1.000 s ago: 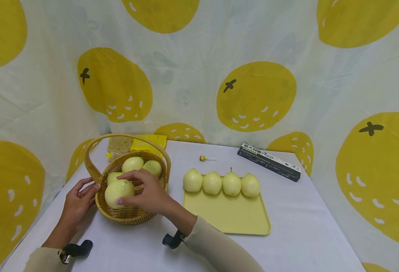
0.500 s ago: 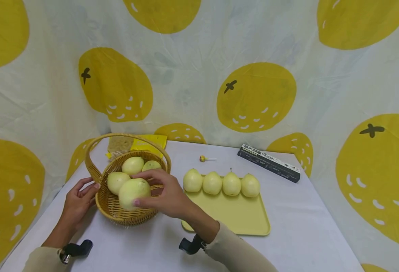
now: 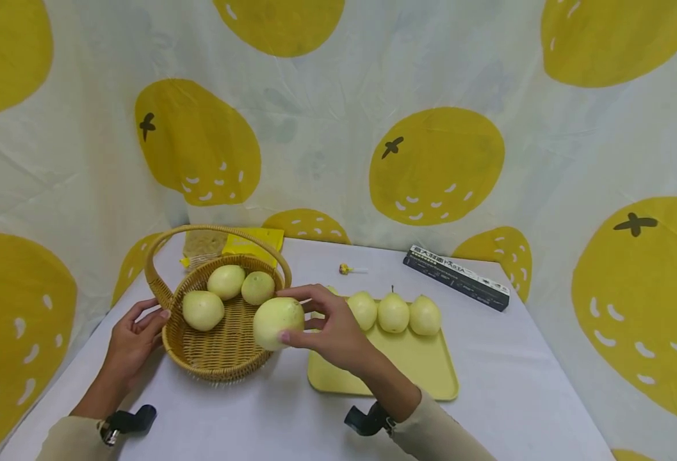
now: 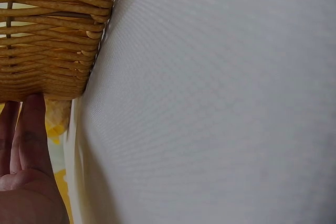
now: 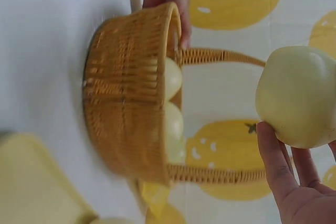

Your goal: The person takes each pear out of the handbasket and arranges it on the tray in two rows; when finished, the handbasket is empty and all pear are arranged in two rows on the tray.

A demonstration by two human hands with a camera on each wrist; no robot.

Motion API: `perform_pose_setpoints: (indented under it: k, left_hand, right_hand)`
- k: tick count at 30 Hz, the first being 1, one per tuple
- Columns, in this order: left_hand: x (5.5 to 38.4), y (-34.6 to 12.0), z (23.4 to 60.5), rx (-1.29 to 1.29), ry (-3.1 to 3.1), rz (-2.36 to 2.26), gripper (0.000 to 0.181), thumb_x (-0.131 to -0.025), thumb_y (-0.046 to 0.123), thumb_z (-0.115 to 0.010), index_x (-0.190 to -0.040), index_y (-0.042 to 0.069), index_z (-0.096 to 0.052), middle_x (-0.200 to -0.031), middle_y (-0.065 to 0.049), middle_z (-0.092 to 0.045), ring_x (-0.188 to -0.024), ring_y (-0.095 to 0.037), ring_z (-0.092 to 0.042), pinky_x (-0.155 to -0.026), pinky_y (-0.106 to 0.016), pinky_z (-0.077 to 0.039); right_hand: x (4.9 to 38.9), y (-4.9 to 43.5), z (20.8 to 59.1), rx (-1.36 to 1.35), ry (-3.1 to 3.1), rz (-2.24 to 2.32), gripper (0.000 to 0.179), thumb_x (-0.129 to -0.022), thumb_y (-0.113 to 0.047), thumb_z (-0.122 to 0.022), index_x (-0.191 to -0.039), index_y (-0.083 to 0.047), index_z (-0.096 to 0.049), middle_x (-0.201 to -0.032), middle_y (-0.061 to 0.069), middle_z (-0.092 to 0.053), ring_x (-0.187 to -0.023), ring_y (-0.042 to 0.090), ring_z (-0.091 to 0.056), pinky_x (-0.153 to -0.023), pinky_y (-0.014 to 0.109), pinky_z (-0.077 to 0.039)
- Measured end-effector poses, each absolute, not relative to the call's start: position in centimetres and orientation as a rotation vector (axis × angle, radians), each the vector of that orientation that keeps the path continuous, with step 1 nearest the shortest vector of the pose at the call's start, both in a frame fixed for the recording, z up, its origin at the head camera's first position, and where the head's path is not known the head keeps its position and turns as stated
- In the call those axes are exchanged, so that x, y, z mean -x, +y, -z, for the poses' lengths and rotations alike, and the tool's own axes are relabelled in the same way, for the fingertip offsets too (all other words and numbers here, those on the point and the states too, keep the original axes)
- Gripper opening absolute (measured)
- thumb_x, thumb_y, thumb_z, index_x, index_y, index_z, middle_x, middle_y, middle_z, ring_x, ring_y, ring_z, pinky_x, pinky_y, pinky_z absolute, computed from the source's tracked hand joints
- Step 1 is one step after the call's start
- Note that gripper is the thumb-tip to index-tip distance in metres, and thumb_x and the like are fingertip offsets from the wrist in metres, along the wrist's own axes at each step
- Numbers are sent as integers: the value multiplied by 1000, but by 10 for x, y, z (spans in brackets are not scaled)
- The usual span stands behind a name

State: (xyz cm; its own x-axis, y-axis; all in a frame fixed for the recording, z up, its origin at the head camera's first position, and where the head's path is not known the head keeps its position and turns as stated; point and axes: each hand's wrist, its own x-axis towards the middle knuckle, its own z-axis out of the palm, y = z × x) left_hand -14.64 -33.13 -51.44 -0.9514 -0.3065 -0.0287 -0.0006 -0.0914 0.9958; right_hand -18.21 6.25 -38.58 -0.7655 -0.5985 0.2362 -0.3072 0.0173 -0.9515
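Note:
My right hand (image 3: 338,330) holds a pale yellow pear (image 3: 277,322) between thumb and fingers, raised in the gap between the basket and the tray. In the right wrist view the pear (image 5: 299,96) sits at the fingertips, higher than the basket rim. Three more pears, one of them the pear (image 3: 202,310) at left, lie inside the wicker basket (image 3: 223,371). With fairly straight fingers, my left hand (image 3: 133,339) touches the basket's left side near the handle base; the left wrist view shows fingers (image 4: 34,135) against the woven wall.
A yellow tray (image 3: 424,378) bears a row of pears (image 3: 392,312) along its far edge, the leftmost mostly behind my right hand. Beyond lie a lollipop (image 3: 346,269) and a dark pasta box (image 3: 456,277). Yellow packaging (image 3: 266,238) and a brownish packet (image 3: 204,244) are behind the basket.
My right hand has lifted the pear from over the basket and carried it rightward past the rim, toward the tray. The left hand and basket stay in place.

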Motion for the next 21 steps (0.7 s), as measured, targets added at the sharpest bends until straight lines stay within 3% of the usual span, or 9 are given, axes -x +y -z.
perform_pose_setpoints:
  k: [9,21]
  left_hand:
    - [148,-332,514,-329,-1948,2161,41,-102,23,-73,-141,21,-57,-108,24,-77,-92,0,-77,-73,-20,-64]
    - [148,-332,513,-362,-1941,2169,38,-102,23,-74,-136,25,-60,-105,24,-78,-90,0,-77,-72,-20,-64]
  right_hand:
    - [187,95,400,810,2085,1827,59,-86,-8,-88,-140,-17,-67,-142,3,-62,-114,26,-68,-93,45,-65]
    - [196,127,429,607,2251,1669,58,-87,-21,-90,-141,-23,-67,-140,3,-61,-108,26,-69,-87,33,-62]
